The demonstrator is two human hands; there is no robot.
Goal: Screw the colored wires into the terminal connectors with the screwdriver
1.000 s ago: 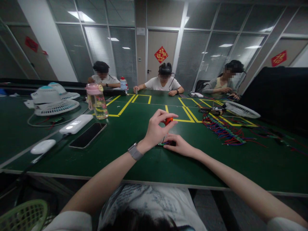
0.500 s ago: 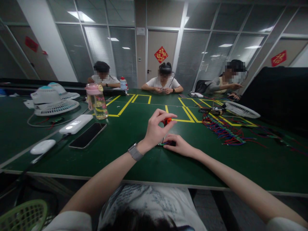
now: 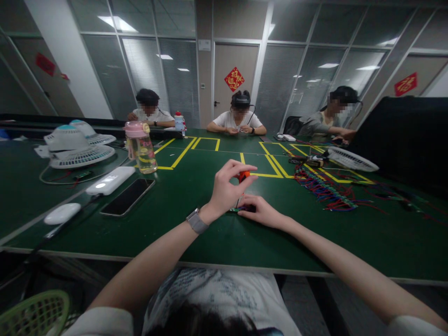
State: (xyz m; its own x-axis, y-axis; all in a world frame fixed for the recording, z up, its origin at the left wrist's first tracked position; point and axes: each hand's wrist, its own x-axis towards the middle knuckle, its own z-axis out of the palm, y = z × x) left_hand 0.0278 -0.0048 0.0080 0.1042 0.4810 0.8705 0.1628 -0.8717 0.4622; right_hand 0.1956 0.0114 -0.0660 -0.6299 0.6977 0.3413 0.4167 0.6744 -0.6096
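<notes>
My left hand (image 3: 227, 185) is raised over the table, thumb and fingers closed around the orange handle of a small screwdriver (image 3: 244, 175). Its thin shaft points down toward a small green circuit board (image 3: 234, 210) on the table; whether the tip touches a screw is too small to tell. Low beside the board, my right hand (image 3: 262, 211) pinches its right end, and the fingers hide much of it.
Left of my hands are a phone (image 3: 129, 197), a white power bank (image 3: 111, 180), a pink-lidded bottle (image 3: 142, 147) and white fans (image 3: 79, 147). On the right lies a row of wired boards (image 3: 325, 189). Several people sit across the green table (image 3: 168, 242).
The screwdriver handle appears slightly turned between the left fingers. Both of my hands stay in nearly the same place. At the far right, a co-worker's arm has lowered.
</notes>
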